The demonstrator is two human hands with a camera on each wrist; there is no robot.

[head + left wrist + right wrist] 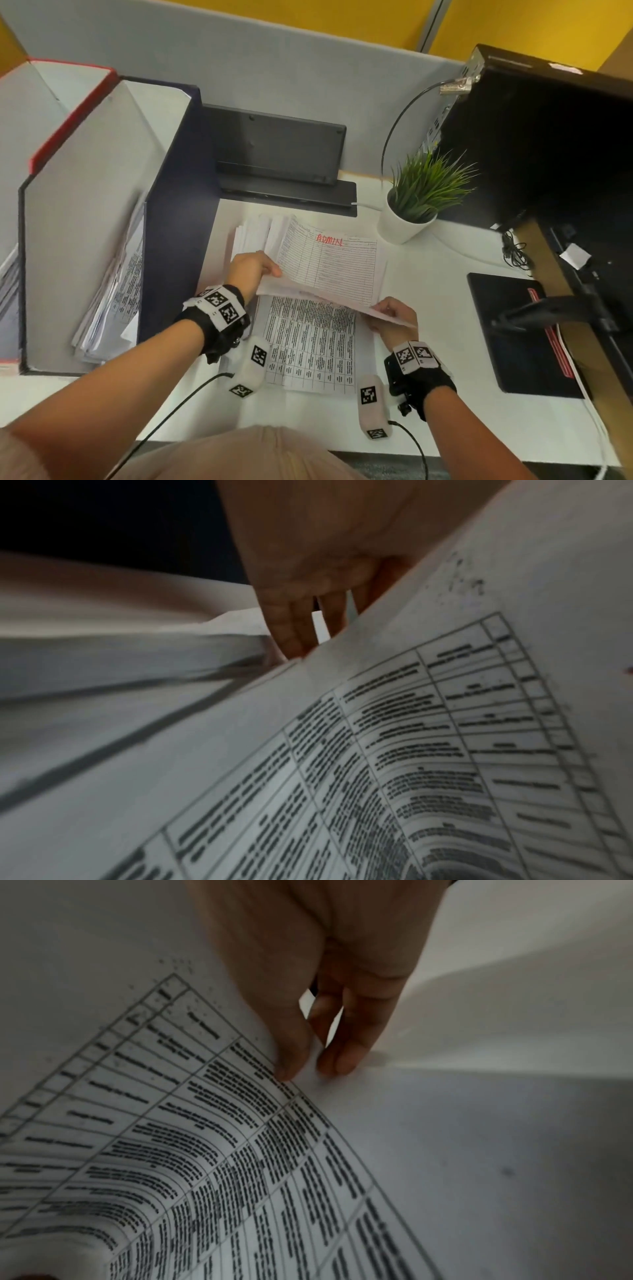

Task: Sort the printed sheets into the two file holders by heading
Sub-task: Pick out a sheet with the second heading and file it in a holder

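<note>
A sheet headed "ADMIN" in red (329,263) is lifted off the stack of printed sheets (253,233) in the middle of the desk. My left hand (255,269) pinches its left edge, thumb on top. My right hand (394,313) holds its near right corner. Below it lies a densely printed table sheet (308,342), also seen under the left fingers (298,626) and the right fingers (346,1045). On the left stand a dark blue file holder (171,212) with several sheets inside and a red-edged holder (65,113) beside it.
A potted plant (416,202) stands just right of the stack. A black keyboard (277,150) leans against the grey partition. A black computer case (548,137) and a black pad (513,335) are on the right, with cables near them.
</note>
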